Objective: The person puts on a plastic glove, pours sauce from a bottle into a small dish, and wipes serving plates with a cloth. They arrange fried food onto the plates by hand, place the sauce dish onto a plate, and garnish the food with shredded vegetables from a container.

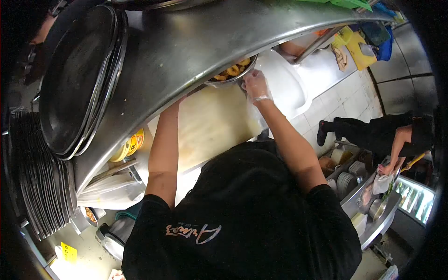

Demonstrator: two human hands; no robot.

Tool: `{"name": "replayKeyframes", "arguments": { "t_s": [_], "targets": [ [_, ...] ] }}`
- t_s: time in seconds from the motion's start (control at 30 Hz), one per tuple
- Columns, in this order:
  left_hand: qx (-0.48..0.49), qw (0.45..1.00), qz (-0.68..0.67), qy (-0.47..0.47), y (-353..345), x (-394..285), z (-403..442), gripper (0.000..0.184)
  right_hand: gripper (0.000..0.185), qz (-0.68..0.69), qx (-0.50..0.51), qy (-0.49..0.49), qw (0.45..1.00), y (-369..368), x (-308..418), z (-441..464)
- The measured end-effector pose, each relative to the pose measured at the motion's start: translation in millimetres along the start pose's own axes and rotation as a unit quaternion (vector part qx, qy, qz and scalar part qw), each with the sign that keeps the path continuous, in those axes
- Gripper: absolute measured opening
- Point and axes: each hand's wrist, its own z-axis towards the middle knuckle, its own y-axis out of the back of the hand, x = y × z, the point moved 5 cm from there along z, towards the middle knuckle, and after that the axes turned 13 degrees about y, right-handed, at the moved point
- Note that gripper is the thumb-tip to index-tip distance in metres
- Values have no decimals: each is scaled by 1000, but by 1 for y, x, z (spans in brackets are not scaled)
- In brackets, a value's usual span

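Note:
A round metal bowl [227, 80] with browned, ring-like pieces of food sits half under the steel shelf at the top centre. My right hand [256, 86], in a clear plastic glove, has its fingers bent at the bowl's right rim; what they hold, if anything, is too small to tell. The shelf edge covers most of my left hand [182, 99], whose fingers do not show, left of the bowl. Below both hands lies a pale cutting board [212, 123]. A white tray [285, 84] stands just right of my right hand.
Black oval platters [81, 79] are stacked on the steel shelf [186, 42], above a row of dark plates [39, 177]. A yellow tub [128, 147] stands under the shelf. At the right, a person in black [387, 135] works at another counter.

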Motion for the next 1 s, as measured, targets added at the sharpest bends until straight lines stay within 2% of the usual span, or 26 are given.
{"name": "replayKeyframes", "arguments": {
  "t_s": [0.03, 0.07, 0.1, 0.13, 0.17, 0.2, 0.27, 0.33, 0.4, 0.43, 0.53, 0.57, 0.67, 0.7, 0.77, 0.9, 0.97, 1.0],
  "targets": [
    [-43, 995, 84, -23, 14, -20, -11, 57, 37, 36, -13, -41, 998, 3, 42, -22],
    [-4, 997, -79, 2, 20, -27, -19, 57, 37, 32, -4, -32, 999, 6, 46, -29],
    [31, 970, -239, 29, 24, -30, -27, 57, 37, 27, 8, -24, 999, 8, 47, -34],
    [64, 916, -393, 56, 27, -33, -38, 57, 37, 23, 22, -16, 999, 9, 49, -34],
    [93, 835, -537, 78, 30, -37, -49, 58, 34, 22, 26, -11, 999, 11, 30, -32],
    [118, 731, -665, 95, 33, -42, -58, 59, 34, 51, 41, -9, 998, 13, 32, -35],
    [152, 624, -756, 131, 39, -55, -85, 57, 33, 109, 74, -7, 991, 20, 35, -58],
    [177, 654, -712, 182, 44, -69, -121, 54, 30, 150, 144, -11, 978, 26, 42, -75],
    [94, 673, -679, 279, 46, -79, -157, 50, 28, 174, 182, -6, 968, 33, 42, -89],
    [54, 677, -658, 327, 47, -86, -174, 49, 29, 51, 316, 105, 941, 33, 32, -92],
    [-24, 690, -587, 422, 58, -117, -220, 60, 40, -135, 329, 64, 932, 43, 25, -110],
    [-30, 692, -588, 417, 55, -116, -231, 62, 46, -185, 331, 41, 924, 46, 29, -117],
    [-49, 690, -589, 418, 47, -109, -259, 65, 49, -9, 413, -55, 909, 48, 45, -129],
    [-56, 686, -588, 424, 48, -112, -266, 65, 47, -90, 459, 1, 884, 50, 52, -128],
    [-66, 684, -586, 429, 52, -116, -279, 64, 43, -242, 535, 122, 800, 62, 68, -117],
    [-78, 686, -574, 440, 55, -120, -295, 61, 31, -190, 522, 165, 815, 81, 121, -104],
    [-146, 723, -527, 423, 61, -117, -295, 58, 25, -205, 511, 141, 823, 74, 172, -106],
    [-176, 740, -501, 412, 64, -115, -293, 56, 29, -218, 535, 192, 793, 61, 190, -112]
  ]
}}
